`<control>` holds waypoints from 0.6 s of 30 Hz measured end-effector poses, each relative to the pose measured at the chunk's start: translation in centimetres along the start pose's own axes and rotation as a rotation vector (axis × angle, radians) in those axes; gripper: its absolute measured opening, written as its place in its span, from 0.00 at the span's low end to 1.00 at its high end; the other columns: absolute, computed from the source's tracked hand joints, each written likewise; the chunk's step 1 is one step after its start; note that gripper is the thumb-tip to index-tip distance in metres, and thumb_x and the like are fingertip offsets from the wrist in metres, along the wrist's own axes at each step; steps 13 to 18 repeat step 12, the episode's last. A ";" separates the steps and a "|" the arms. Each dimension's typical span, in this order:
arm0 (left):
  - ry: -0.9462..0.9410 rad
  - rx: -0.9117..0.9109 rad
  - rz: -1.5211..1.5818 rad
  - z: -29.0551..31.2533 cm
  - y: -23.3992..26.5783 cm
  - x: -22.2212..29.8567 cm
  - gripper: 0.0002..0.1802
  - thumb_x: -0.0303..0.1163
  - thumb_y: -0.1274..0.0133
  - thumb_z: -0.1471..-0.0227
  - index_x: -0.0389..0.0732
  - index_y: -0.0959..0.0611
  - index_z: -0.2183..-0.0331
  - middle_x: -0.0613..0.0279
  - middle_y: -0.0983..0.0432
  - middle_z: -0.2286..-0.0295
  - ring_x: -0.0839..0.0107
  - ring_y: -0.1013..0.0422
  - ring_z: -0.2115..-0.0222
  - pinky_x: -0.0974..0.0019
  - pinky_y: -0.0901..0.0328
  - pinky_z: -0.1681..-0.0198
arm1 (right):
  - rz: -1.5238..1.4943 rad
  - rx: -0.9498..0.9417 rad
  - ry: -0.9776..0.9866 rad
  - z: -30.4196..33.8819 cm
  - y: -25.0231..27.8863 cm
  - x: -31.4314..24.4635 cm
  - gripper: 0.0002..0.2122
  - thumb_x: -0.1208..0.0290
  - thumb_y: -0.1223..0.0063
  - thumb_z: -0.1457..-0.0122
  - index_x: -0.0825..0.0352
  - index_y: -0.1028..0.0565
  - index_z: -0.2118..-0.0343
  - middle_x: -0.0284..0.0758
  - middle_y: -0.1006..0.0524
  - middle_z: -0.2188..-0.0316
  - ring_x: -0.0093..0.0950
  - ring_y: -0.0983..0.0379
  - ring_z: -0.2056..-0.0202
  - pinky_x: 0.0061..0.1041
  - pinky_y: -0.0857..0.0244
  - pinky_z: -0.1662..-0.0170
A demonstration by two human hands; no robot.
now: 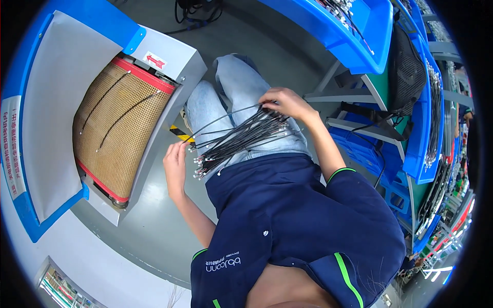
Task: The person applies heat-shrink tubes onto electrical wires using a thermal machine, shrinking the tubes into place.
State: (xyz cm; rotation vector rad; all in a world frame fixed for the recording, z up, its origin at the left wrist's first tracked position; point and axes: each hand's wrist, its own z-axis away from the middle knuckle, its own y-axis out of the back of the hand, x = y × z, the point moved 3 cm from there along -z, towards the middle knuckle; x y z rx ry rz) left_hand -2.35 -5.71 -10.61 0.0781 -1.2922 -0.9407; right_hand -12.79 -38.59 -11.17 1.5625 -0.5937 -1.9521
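A bundle of thin black cables (239, 138) with small white ends lies across my lap, on my light-blue jeans. My left hand (176, 167) is beside the bundle's left end, thumb and fingers pinched on the tip of a single cable (211, 123). That cable stretches over my thighs toward my right hand (285, 103), whose fingers are closed at the far right of the bundle. The right fingertips grip dark cable there; how many strands they hold is hidden.
To the left stands a conveyor with a brown mesh belt (120, 110), red edges and a blue-framed hood (67, 97); two short black cables lie on the belt. At right are blue trays (354, 43) of cables on a rack, and a black mesh bag (408, 72).
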 end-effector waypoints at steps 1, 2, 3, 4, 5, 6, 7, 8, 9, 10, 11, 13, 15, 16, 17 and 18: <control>0.001 -0.001 0.000 0.1 -0.1 0.1 0.13 0.33 0.54 0.42 0.33 0.20 0.66 0.62 0.27 0.72 0.75 0.37 0.79 0.72 0.39 0.72 | -0.023 0.033 0.015 -0.1 0.2 -0.2 0.08 0.72 0.45 0.50 0.64 0.23 0.65 0.36 0.24 0.69 0.37 0.27 0.64 0.33 0.34 0.61; 0.018 -0.031 0.017 0.2 -0.3 0.3 0.13 0.32 0.55 0.42 0.33 0.20 0.65 0.60 0.27 0.73 0.74 0.36 0.78 0.71 0.39 0.72 | -0.024 0.032 0.014 -0.2 0.3 -0.4 0.08 0.72 0.45 0.50 0.64 0.23 0.65 0.36 0.24 0.69 0.37 0.27 0.64 0.33 0.34 0.61; 0.034 -0.060 0.035 0.3 -0.4 0.4 0.12 0.31 0.55 0.43 0.34 0.20 0.64 0.58 0.27 0.74 0.72 0.35 0.78 0.70 0.39 0.72 | -0.034 0.036 0.024 -0.3 0.5 -0.8 0.08 0.72 0.45 0.50 0.63 0.23 0.66 0.36 0.24 0.70 0.36 0.27 0.65 0.32 0.35 0.61; 0.035 -0.060 0.034 0.3 -0.4 0.5 0.12 0.31 0.55 0.43 0.34 0.20 0.64 0.58 0.27 0.74 0.72 0.35 0.78 0.70 0.39 0.72 | -0.044 0.040 0.033 -0.4 0.7 -1.1 0.08 0.71 0.45 0.49 0.63 0.23 0.66 0.35 0.24 0.70 0.36 0.27 0.65 0.32 0.35 0.61; 0.037 -0.090 0.052 0.3 -0.5 0.5 0.12 0.31 0.54 0.43 0.34 0.20 0.64 0.58 0.27 0.74 0.73 0.36 0.79 0.70 0.39 0.72 | -0.045 0.039 0.033 -0.6 0.7 -1.3 0.08 0.71 0.45 0.49 0.63 0.23 0.66 0.35 0.24 0.70 0.36 0.27 0.65 0.32 0.35 0.61; 0.039 -0.119 0.070 0.3 -0.6 0.5 0.12 0.31 0.54 0.43 0.34 0.20 0.64 0.58 0.26 0.73 0.73 0.36 0.79 0.70 0.39 0.72 | 0.007 0.052 0.092 -0.9 0.6 -1.6 0.08 0.71 0.45 0.49 0.63 0.23 0.66 0.34 0.24 0.71 0.35 0.27 0.65 0.32 0.35 0.59; 0.041 -0.116 0.070 0.3 -0.7 0.6 0.12 0.31 0.54 0.43 0.34 0.20 0.64 0.58 0.26 0.73 0.73 0.36 0.79 0.70 0.39 0.72 | 0.058 0.065 0.151 -1.1 0.5 -2.1 0.08 0.70 0.45 0.49 0.62 0.23 0.66 0.33 0.24 0.71 0.34 0.27 0.65 0.32 0.35 0.56; 0.019 -0.137 0.060 0.2 -0.9 0.9 0.12 0.31 0.54 0.44 0.33 0.20 0.64 0.57 0.26 0.73 0.72 0.35 0.79 0.70 0.38 0.72 | 0.056 0.062 0.154 -1.5 0.3 -2.5 0.08 0.70 0.45 0.49 0.62 0.23 0.66 0.33 0.24 0.71 0.34 0.27 0.65 0.32 0.35 0.56; -0.002 -0.159 0.050 0.1 -1.3 1.2 0.12 0.31 0.54 0.44 0.33 0.20 0.64 0.57 0.26 0.73 0.72 0.35 0.79 0.69 0.37 0.72 | 0.128 0.064 0.265 -1.7 -0.2 -3.5 0.08 0.71 0.44 0.50 0.61 0.22 0.66 0.32 0.24 0.72 0.31 0.27 0.65 0.33 0.36 0.53; 0.001 -0.156 0.050 0.0 -1.7 1.6 0.12 0.31 0.54 0.44 0.33 0.20 0.64 0.57 0.26 0.73 0.72 0.35 0.79 0.69 0.37 0.72 | 0.200 0.066 0.376 -2.0 -0.8 -4.7 0.09 0.72 0.43 0.51 0.61 0.22 0.65 0.31 0.24 0.72 0.29 0.27 0.66 0.34 0.38 0.49; -0.041 -0.194 0.059 -0.1 -2.3 2.3 0.12 0.31 0.53 0.44 0.33 0.20 0.64 0.57 0.25 0.71 0.70 0.33 0.78 0.69 0.37 0.71 | 0.183 0.042 0.388 -2.3 -1.6 -6.1 0.09 0.72 0.44 0.51 0.60 0.22 0.65 0.31 0.24 0.73 0.28 0.27 0.66 0.39 0.45 0.42; -0.084 -0.233 0.067 -0.3 -3.0 3.4 0.12 0.31 0.52 0.44 0.33 0.20 0.64 0.57 0.24 0.70 0.68 0.31 0.77 0.68 0.36 0.70 | 0.098 -0.013 0.414 -2.7 -2.5 -6.9 0.09 0.72 0.45 0.50 0.60 0.22 0.64 0.29 0.24 0.71 0.28 0.26 0.64 0.40 0.45 0.42; -0.084 -0.233 0.067 -0.3 -3.0 3.4 0.12 0.31 0.52 0.44 0.33 0.20 0.64 0.57 0.24 0.70 0.68 0.31 0.77 0.68 0.36 0.70 | 0.098 -0.013 0.414 -2.7 -2.5 -6.9 0.09 0.72 0.45 0.50 0.60 0.22 0.64 0.29 0.24 0.71 0.28 0.26 0.64 0.40 0.45 0.42; -0.084 -0.233 0.067 -0.3 -3.0 3.4 0.12 0.31 0.52 0.44 0.33 0.20 0.64 0.57 0.24 0.70 0.68 0.31 0.77 0.68 0.36 0.70 | 0.098 -0.013 0.414 -2.7 -2.5 -6.9 0.09 0.72 0.45 0.50 0.60 0.22 0.64 0.29 0.24 0.71 0.28 0.26 0.64 0.40 0.45 0.42; -0.084 -0.233 0.067 -0.3 -3.0 3.4 0.12 0.31 0.52 0.44 0.33 0.20 0.64 0.57 0.24 0.70 0.68 0.31 0.77 0.68 0.36 0.70 | 0.098 -0.013 0.414 -2.7 -2.5 -6.9 0.09 0.72 0.45 0.50 0.60 0.22 0.64 0.29 0.24 0.71 0.28 0.26 0.64 0.40 0.45 0.42; -0.084 -0.233 0.067 -0.3 -3.0 3.4 0.12 0.31 0.52 0.44 0.33 0.20 0.64 0.57 0.24 0.70 0.68 0.31 0.77 0.68 0.36 0.70 | 0.098 -0.013 0.414 -2.7 -2.5 -6.9 0.09 0.72 0.45 0.50 0.60 0.22 0.64 0.29 0.24 0.71 0.28 0.26 0.64 0.40 0.45 0.42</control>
